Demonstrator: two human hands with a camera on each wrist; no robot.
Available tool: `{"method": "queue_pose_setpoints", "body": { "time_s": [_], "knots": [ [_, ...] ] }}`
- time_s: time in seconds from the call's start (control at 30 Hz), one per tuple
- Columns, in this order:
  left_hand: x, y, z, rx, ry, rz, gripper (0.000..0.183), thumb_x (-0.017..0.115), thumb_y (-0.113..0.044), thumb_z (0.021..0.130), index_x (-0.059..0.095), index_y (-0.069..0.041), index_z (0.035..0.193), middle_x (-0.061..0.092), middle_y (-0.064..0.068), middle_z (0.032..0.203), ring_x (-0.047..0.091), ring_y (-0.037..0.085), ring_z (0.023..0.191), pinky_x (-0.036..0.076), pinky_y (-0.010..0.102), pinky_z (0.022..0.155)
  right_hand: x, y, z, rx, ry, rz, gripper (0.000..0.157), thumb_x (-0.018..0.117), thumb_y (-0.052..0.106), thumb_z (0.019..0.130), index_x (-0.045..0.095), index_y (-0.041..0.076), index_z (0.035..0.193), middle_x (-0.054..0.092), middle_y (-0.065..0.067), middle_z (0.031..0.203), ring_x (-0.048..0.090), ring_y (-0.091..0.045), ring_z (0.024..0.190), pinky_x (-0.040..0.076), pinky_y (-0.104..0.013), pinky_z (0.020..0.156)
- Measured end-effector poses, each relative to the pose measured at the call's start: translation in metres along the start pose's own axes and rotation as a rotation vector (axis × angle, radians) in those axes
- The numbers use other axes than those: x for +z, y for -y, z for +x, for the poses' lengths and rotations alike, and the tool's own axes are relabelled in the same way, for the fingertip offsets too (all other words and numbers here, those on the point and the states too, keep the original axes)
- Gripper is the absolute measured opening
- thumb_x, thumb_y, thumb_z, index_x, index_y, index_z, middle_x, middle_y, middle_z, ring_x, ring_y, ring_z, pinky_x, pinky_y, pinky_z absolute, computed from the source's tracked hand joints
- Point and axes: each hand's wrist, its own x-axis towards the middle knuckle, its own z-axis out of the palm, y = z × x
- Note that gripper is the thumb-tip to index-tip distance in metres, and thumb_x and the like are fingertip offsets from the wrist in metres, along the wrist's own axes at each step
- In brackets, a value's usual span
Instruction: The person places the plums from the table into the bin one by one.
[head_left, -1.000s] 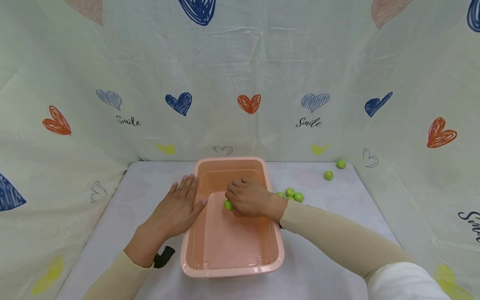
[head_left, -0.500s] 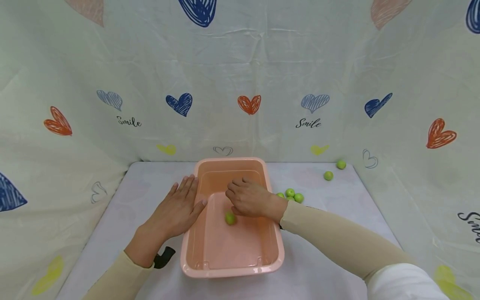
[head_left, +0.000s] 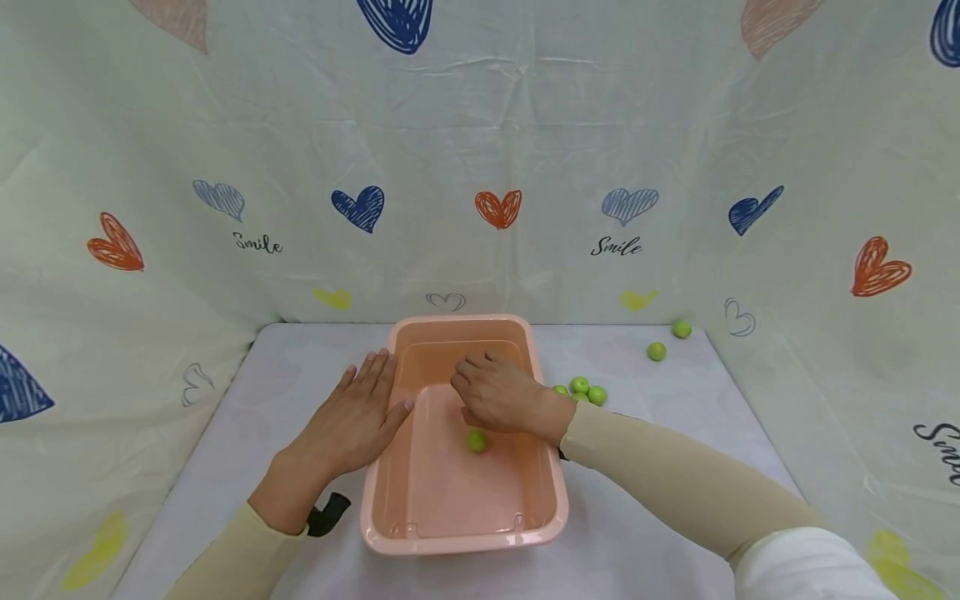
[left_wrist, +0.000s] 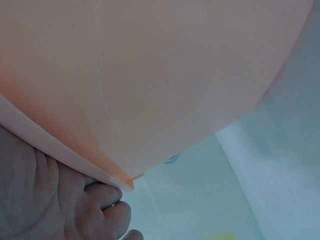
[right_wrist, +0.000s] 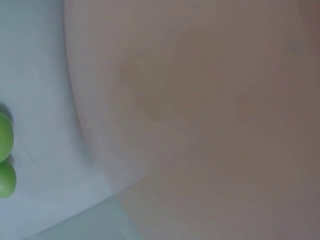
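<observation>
A pink plastic basin [head_left: 467, 545] stands on the table. My left hand [head_left: 351, 421] rests against its left rim, fingers straight and thumb apart over the edge; in the left wrist view the hand [left_wrist: 65, 200] touches the basin wall [left_wrist: 175, 75]. My right hand [head_left: 502, 396] hangs over the basin with bent fingers, back of the hand up. Its fingertips and palm side are hidden, so I cannot tell whether anything is in it. One small round green fruit [head_left: 477, 441] lies on the basin floor, just below that hand.
Right of the basin, several more green fruits [head_left: 597, 395] sit in a cluster, partly behind the right wrist. Two others lie farther back, one green fruit [head_left: 657, 351] nearer than the corner one [head_left: 682, 329]. A heart-printed cloth [head_left: 442, 125] hangs behind the white table [head_left: 315, 354].
The green fruit, first against my right fingers, has come away onto the basin floor, toward me, then shifted a little right. Both hands have stayed nearly still.
</observation>
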Motion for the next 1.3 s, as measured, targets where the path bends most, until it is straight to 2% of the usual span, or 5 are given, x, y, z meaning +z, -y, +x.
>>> {"method": "queue_pose_setpoints", "body": {
  "time_s": [0.43, 0.7, 0.97, 1.13, 1.3],
  "knots": [
    [0.0, 0.0, 0.0, -0.014, 0.01, -0.012, 0.071, 0.042, -0.04, 0.106, 0.025, 0.013, 0.151, 0.022, 0.029, 0.158, 0.019, 0.042, 0.147, 0.017, 0.058, 0.117, -0.009, -0.008, -0.004, 0.134, -0.237, 0.03, 0.025, 0.058, 0.033, 0.095, 0.056, 0.008, 0.096, 0.051, -0.006, 0.092, 0.047, -0.026, 0.086, 0.039, -0.038, 0.076],
    [0.003, 0.003, 0.0, 0.012, -0.013, -0.023, 0.07, 0.042, -0.039, 0.107, 0.026, 0.014, 0.15, 0.024, 0.031, 0.157, 0.021, 0.044, 0.146, 0.019, 0.058, 0.116, -0.016, -0.023, -0.017, 0.224, -0.4, -0.009, 0.015, 0.052, 0.022, 0.092, 0.054, 0.007, 0.094, 0.051, -0.006, 0.092, 0.047, -0.026, 0.086, 0.039, -0.038, 0.074],
    [0.006, 0.004, 0.001, 0.023, -0.015, -0.035, 0.07, 0.042, -0.038, 0.107, 0.026, 0.014, 0.15, 0.024, 0.031, 0.157, 0.021, 0.043, 0.146, 0.02, 0.059, 0.116, -0.015, -0.045, -0.049, 0.35, -0.543, 0.08, 0.027, 0.056, 0.025, 0.093, 0.058, 0.001, 0.105, 0.057, -0.011, 0.098, 0.051, -0.031, 0.088, 0.04, -0.041, 0.07],
    [0.005, 0.004, 0.001, 0.022, -0.009, -0.04, 0.07, 0.042, -0.039, 0.107, 0.026, 0.014, 0.151, 0.023, 0.031, 0.157, 0.021, 0.043, 0.146, 0.02, 0.059, 0.116, -0.003, -0.056, -0.079, 0.441, -0.563, 0.113, 0.032, 0.06, 0.029, 0.093, 0.059, 0.0, 0.108, 0.057, -0.015, 0.101, 0.05, -0.035, 0.089, 0.039, -0.045, 0.069],
    [0.003, 0.003, 0.001, 0.024, -0.01, -0.045, 0.069, 0.043, -0.037, 0.107, 0.026, 0.013, 0.151, 0.023, 0.031, 0.157, 0.022, 0.044, 0.146, 0.02, 0.059, 0.116, 0.019, -0.06, -0.111, 0.5, -0.531, 0.091, 0.034, 0.061, 0.029, 0.091, 0.059, -0.001, 0.107, 0.057, -0.017, 0.101, 0.051, -0.038, 0.091, 0.04, -0.048, 0.071]
  ]
}}
